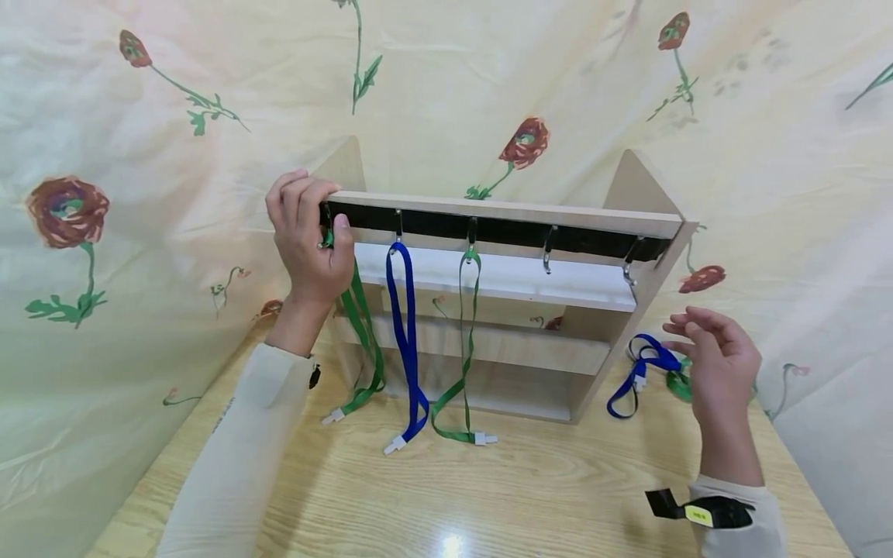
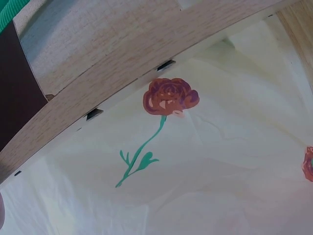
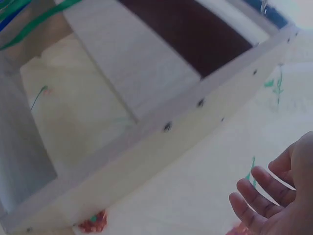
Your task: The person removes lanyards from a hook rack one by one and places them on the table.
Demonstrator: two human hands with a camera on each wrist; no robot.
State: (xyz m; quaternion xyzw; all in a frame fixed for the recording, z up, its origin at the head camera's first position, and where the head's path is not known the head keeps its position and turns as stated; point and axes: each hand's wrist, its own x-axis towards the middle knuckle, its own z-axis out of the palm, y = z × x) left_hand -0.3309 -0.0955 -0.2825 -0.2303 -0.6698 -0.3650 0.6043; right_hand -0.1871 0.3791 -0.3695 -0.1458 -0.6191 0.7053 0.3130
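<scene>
My left hand (image 1: 310, 240) grips the left end of the wooden rack's top rail (image 1: 502, 208), fingers over the edge and thumb in front. Just below it hangs a green lanyard (image 1: 363, 341), its top partly hidden by the hand. A blue lanyard (image 1: 408, 341) and another green lanyard (image 1: 469, 364) hang from the neighbouring hooks. My right hand (image 1: 722, 364), fingers loosely bent and holding nothing, hovers near a blue lanyard (image 1: 624, 387) and a green lanyard (image 1: 678, 385) on the table. In the right wrist view the same hand (image 3: 279, 196) appears beside the rack's side panel.
Two bare hooks, a middle-right hook (image 1: 547, 252) and a rightmost hook (image 1: 630, 263), hang from the black strip (image 1: 439, 224). The rack's shelves (image 1: 488, 341) stand on the wooden table (image 1: 530, 488), against a flowered cloth (image 1: 432, 93).
</scene>
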